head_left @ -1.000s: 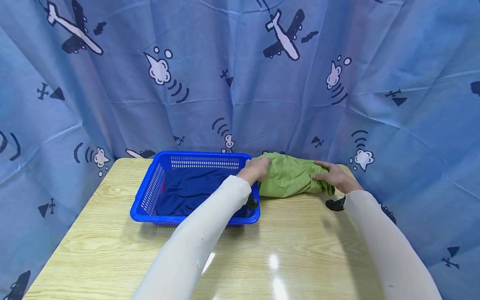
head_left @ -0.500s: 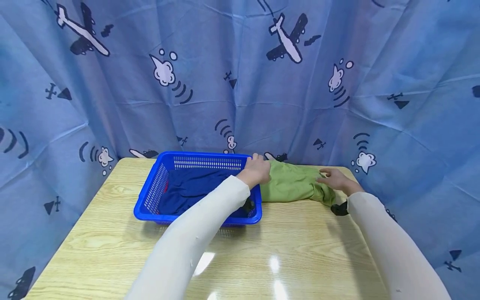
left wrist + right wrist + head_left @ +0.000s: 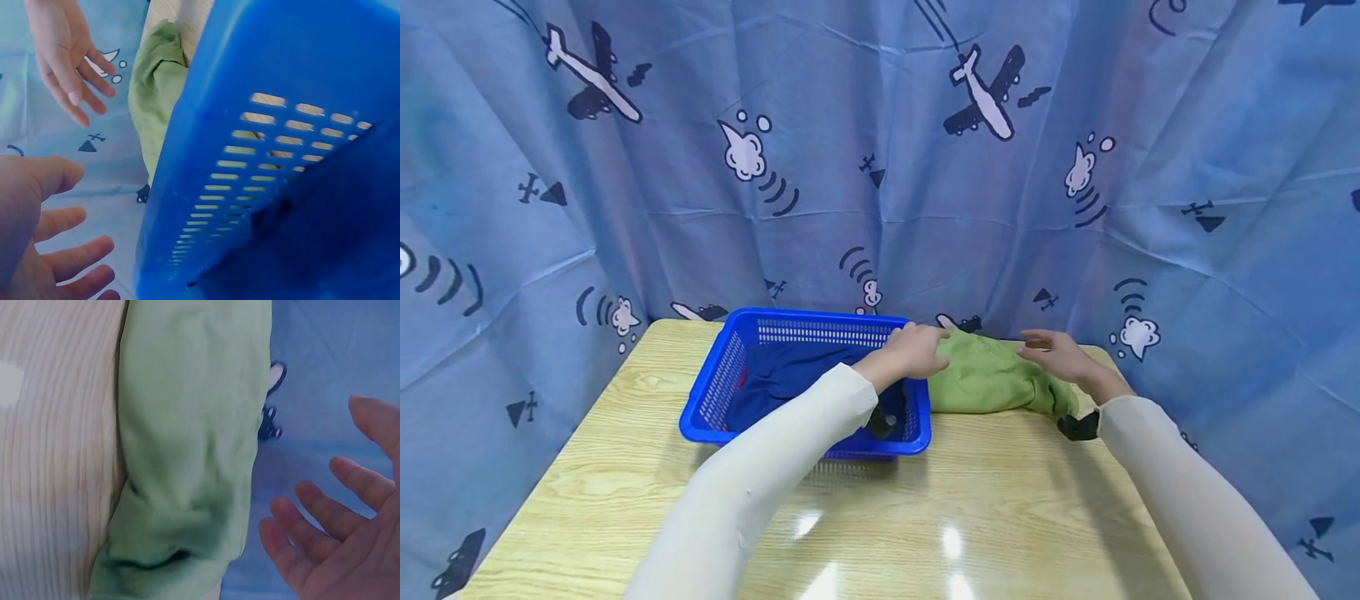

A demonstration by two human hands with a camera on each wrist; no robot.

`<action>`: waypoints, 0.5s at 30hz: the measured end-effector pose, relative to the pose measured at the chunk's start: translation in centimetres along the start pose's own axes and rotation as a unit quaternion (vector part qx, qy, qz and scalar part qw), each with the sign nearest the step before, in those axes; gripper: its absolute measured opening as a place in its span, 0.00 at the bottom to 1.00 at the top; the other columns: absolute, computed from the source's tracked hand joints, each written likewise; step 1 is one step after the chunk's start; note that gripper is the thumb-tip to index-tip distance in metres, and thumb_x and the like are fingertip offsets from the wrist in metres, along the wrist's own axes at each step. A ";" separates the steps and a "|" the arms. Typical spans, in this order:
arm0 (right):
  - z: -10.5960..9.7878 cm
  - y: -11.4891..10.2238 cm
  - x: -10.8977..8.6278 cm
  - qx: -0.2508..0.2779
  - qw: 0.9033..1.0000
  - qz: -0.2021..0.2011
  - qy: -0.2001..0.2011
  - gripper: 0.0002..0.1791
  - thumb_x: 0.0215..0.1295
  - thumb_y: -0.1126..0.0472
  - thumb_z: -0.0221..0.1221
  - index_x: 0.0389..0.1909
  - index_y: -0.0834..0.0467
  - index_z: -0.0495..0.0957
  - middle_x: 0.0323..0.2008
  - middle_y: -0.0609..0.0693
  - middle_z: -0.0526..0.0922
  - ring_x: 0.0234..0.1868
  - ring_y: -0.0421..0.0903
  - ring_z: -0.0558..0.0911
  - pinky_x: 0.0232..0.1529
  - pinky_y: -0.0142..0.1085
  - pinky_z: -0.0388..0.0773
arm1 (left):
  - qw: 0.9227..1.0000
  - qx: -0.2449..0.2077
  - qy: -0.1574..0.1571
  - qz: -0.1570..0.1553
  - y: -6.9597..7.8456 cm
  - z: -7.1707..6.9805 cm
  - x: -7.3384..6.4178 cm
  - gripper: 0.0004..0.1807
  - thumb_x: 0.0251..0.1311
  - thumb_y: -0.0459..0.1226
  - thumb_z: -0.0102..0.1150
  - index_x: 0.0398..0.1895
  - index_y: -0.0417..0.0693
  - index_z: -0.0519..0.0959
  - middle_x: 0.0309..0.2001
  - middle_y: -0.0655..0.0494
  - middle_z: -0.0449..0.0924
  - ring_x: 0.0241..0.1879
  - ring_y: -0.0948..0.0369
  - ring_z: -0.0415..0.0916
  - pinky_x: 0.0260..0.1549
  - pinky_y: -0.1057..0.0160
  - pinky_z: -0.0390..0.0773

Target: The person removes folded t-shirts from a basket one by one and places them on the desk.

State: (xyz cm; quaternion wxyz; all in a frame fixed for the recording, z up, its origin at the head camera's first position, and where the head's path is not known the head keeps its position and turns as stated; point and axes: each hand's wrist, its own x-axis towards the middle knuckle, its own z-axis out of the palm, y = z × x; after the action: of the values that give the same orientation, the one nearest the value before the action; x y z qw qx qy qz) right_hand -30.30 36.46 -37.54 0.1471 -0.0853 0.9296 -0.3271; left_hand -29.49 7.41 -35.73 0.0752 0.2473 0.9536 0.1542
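A folded green cloth lies at the back right of the table, right beside the blue basket. My left hand hovers over the basket's right rim, fingers spread and holding nothing; the left wrist view shows the same hand beside the basket wall. Above the cloth's right part is my right hand, fingers loosely extended. In the right wrist view a gap shows between this hand and the cloth, whose near end is bunched in folds.
The blue plastic basket has slotted walls and holds dark blue fabric, with a bit of red at its left side. A blue curtain with airplane prints hangs close behind the wooden table.
Both hands have come off the green cloth, which now lies flatter on the table. The right hand has lifted slightly and its fingers no longer touch the cloth. The head view has shifted a little.
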 end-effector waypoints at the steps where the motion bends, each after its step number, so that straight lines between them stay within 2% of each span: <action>1: 0.2 -0.3 0.0 0.004 1.000 -0.007 0.000 0.35 0.80 0.51 0.49 0.78 0.67 0.53 0.73 0.75 0.60 0.73 0.72 0.62 0.66 0.63 0.70 | 1.000 -0.005 0.001 0.001 -0.2 0.0 -0.3 0.29 0.72 0.47 0.52 0.75 0.60 0.67 0.73 0.59 0.70 0.71 0.49 0.66 0.69 0.48 0.67; 10: 2.6 -4.2 -0.5 0.035 0.996 -0.077 0.000 0.34 0.80 0.50 0.49 0.77 0.65 0.56 0.72 0.72 0.64 0.71 0.70 0.67 0.64 0.60 0.73 | 0.999 -0.036 0.015 0.025 -2.3 -0.4 -2.9 0.27 0.71 0.47 0.55 0.73 0.58 0.71 0.70 0.57 0.74 0.66 0.52 0.72 0.58 0.52 0.75; 15: 3.5 -6.2 -0.5 0.049 0.993 -0.105 0.003 0.32 0.79 0.52 0.51 0.75 0.65 0.60 0.71 0.70 0.67 0.69 0.68 0.71 0.64 0.58 0.74 | 0.998 -0.057 0.016 0.027 -3.6 -0.8 -4.3 0.27 0.71 0.45 0.55 0.72 0.55 0.71 0.68 0.53 0.76 0.66 0.53 0.72 0.61 0.51 0.75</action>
State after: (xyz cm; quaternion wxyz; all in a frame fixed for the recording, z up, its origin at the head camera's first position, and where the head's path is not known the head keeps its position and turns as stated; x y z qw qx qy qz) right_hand -28.25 29.76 -36.15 0.1136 -0.1740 0.8988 -0.3860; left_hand -27.50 2.09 -35.84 0.0700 0.2661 0.9372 0.2143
